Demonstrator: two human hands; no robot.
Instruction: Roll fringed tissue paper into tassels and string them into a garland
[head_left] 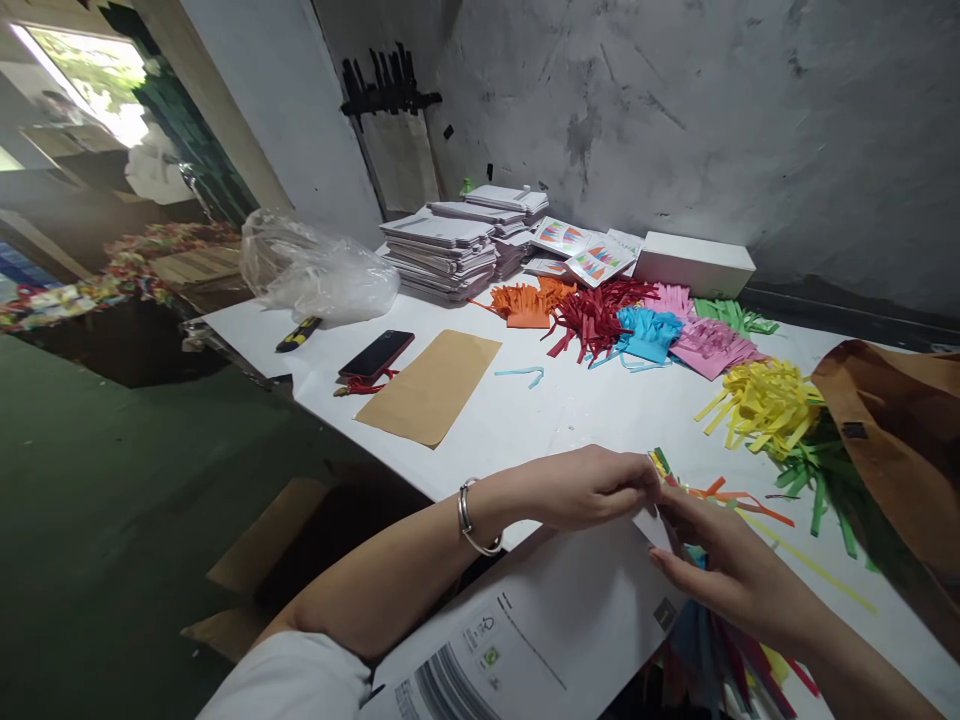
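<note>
A large white envelope with a barcode and small printed marks lies tilted in front of me, near the table's front edge. My left hand, a silver bangle at its wrist, is closed on the envelope's upper edge. At the same corner, my right hand pinches the edge between thumb and fingers. Multicoloured paper fringe strips hang below the right hand. More strips stick out just beyond the fingertips. Whether these strips are inside the envelope or behind it, I cannot tell.
Fringed paper bundles, including orange, red, blue and yellow, line the back. White packets stand stacked by the wall. Nearer lie brown paper, a phone, a cutter and a plastic bag.
</note>
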